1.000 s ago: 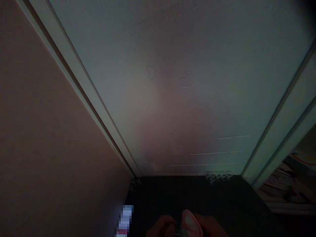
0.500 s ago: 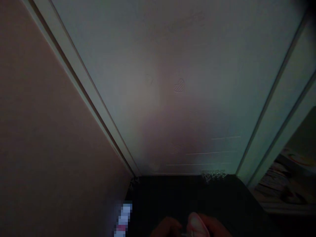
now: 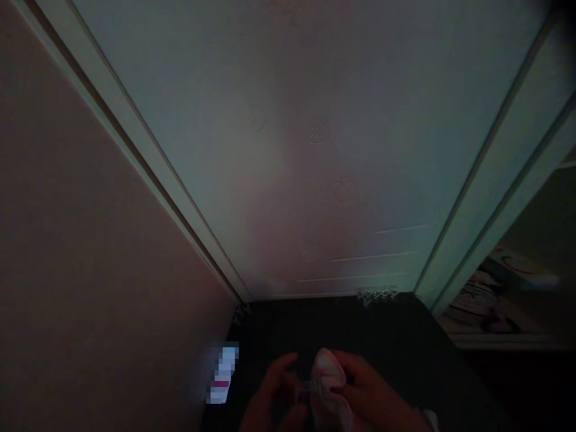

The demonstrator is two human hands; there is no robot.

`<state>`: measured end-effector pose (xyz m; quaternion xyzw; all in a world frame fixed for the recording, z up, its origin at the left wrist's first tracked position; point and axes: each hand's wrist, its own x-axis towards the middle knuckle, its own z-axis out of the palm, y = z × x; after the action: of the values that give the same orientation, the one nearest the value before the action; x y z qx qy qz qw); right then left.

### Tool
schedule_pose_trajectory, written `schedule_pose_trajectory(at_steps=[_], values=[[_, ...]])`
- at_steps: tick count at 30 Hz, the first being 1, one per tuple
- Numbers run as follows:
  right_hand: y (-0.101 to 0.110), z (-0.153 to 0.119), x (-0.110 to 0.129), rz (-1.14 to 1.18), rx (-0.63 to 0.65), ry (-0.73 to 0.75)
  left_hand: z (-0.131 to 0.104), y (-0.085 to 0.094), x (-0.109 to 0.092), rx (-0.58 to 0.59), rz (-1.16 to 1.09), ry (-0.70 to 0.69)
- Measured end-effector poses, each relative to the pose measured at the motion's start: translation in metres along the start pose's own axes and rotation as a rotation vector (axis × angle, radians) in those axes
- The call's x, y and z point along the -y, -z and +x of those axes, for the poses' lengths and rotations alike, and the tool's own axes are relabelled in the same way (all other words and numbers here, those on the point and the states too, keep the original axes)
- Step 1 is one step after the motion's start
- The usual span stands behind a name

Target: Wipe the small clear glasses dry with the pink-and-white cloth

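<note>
At the bottom of the dim head view, my right hand is closed on a small, soft-looking pink-and-white cloth piece. It has a rounded top and a pink edge; gathered folds show on its left side. Facing it from the left is my left hand, its fingers curled inward close to the cloth's folded side. Something thin and pale shows between those fingers, too dark to make out. The lower part of both hands and of the cloth is cut off by the frame.
A pale panel with faint embossed hearts and lines stands ahead, above a dark surface. A brownish wall rises on the left. A bright pixelated patch lies by it. At right, a shelf holds dark patterned items.
The view has tilted down, so the hands and cloth show higher in the frame. The left hand's fingers look more spread apart, and more of the cloth is visible.
</note>
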<state>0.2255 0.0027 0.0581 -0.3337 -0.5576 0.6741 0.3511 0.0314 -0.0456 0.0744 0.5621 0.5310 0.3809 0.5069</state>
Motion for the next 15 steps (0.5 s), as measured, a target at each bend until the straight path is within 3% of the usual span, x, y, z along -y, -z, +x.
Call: schedule_pose_trajectory(at_steps=[5, 8, 11, 15], values=[[0.004, 0.009, 0.032, -0.428, 0.0, 0.208, -0.002, -0.001, -0.023, -0.182, -0.08, 0.072], [0.003, 0.009, 0.036, -0.582, 0.03, 0.272, -0.003, -0.002, -0.031, -0.171, -0.048, 0.085], [0.0, 0.007, 0.031, -0.613, 0.052, 0.28, -0.003, 0.0, -0.031, -0.158, -0.045, 0.125], [-0.004, 0.006, 0.028, -0.467, 0.086, 0.173, -0.004, 0.005, -0.026, -0.078, -0.113, 0.207]])
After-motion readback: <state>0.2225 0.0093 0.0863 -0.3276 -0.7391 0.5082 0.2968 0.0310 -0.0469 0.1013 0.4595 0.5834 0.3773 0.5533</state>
